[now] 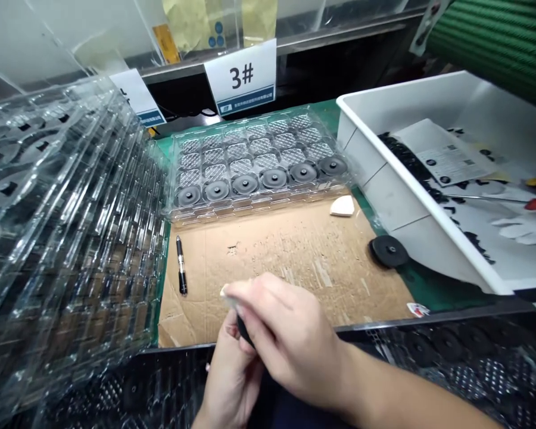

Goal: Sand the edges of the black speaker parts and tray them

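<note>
Both hands meet at the near edge of the bench. My left hand (230,372) comes up from below, fingers curled around a black round part (243,330) that is mostly hidden. My right hand (286,336) lies over it, fingers closed on a small pale piece (229,297) pressed against that part. A clear blister tray (259,164) lies at the back of the cardboard sheet (295,256), with a front row of several black discs (245,185) in its pockets. One loose black disc (388,250) sits by the bin.
A tall stack of empty clear trays (62,238) fills the left side. A white bin (429,179) with black parts, papers and a glove stands at the right. A black pen (181,265) and a white wedge (342,206) lie on the cardboard. A sign reading 3# (242,76) stands behind.
</note>
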Available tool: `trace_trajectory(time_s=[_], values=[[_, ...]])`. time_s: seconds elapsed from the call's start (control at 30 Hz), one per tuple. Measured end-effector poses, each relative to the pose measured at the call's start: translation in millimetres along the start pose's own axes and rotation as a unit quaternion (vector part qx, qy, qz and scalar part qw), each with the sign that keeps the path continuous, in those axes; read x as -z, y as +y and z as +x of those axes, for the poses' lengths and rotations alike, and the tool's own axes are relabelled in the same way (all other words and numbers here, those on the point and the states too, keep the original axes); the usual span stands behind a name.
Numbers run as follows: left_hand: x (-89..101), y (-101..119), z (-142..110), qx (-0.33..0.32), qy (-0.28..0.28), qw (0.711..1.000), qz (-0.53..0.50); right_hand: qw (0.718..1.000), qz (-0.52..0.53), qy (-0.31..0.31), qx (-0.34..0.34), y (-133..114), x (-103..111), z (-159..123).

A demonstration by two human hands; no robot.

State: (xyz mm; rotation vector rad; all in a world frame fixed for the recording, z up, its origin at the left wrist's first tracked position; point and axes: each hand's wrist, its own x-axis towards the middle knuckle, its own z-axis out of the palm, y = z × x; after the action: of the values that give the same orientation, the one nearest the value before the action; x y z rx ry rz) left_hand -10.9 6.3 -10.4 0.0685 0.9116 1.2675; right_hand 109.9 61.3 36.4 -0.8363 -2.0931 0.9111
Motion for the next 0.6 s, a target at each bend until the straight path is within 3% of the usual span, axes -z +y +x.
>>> trace_trajectory(time_s=[0.07,0.17,0.2,0.33,0.37,0.5,0.6], values=[[-2.1,1.2,-2.2,0.004,0.003,1.0,0.017,1.0,0.022,0.001,0.013,-1.2,4.6,-6.8],[-1.7,-1.2,-3.8,0.007,0.016,0.999,0.04,0.994,0.068,-0.084,-0.032,-2.2,14.7,-11.4],[-1.4,-3.2,-3.7,0.013,0.012,0.999,0.047,0.993,0.07,-0.085,-0.045,-1.7,16.5,-10.5],[-3.1,-7.7,-3.6,0.053,-0.012,0.997,0.062,0.999,0.026,0.037,0.002,1.8,15.4,-6.6],[-4.2,-6.5,-4.3,0.061,-0.01,0.996,0.059,0.999,0.023,0.042,0.017,2.1,16.4,-8.4],[-8.7,-0.3,-7.9,0.064,0.006,0.997,0.029,0.997,0.036,-0.068,-0.016,2.3,35.3,-25.8],[-10.9,-5.7,-7.7,0.053,-0.005,0.998,0.045,0.996,-0.042,-0.051,-0.057,4.1,48.2,-31.5]])
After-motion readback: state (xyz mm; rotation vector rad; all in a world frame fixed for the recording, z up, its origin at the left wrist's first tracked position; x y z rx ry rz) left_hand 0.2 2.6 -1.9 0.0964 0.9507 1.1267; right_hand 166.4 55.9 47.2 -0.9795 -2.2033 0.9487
